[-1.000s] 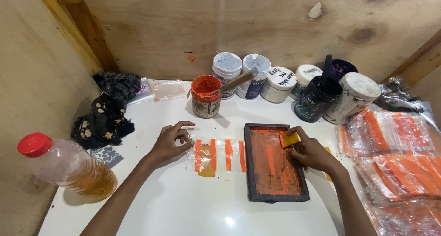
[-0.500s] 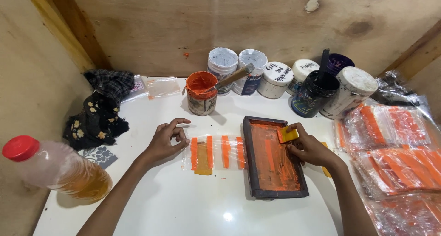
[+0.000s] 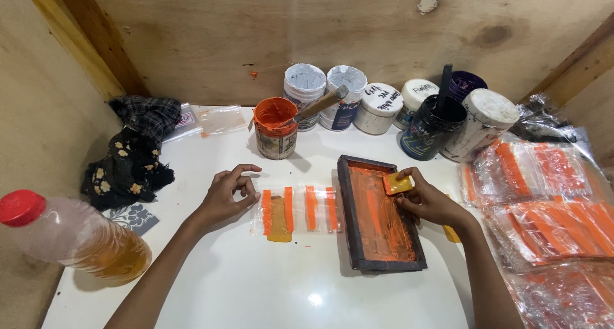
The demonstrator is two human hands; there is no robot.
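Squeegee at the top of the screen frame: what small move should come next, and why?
Probably draw the yellow squeegee down the dark screen frame: the right hand holds it at the top edge, orange ink streaks the mesh, and the left hand rests beside the striped bag.

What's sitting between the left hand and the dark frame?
In the head view, a clear plastic bag with orange stripes lies flat between the left hand and the dark frame. The fingers rest at its left edge.

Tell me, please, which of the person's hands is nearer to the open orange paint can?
Left. The left hand rests on the white table just below and left of the orange paint can, beside the striped plastic bag. The right hand is farther right, holding a small yellow pad over the dark frame.
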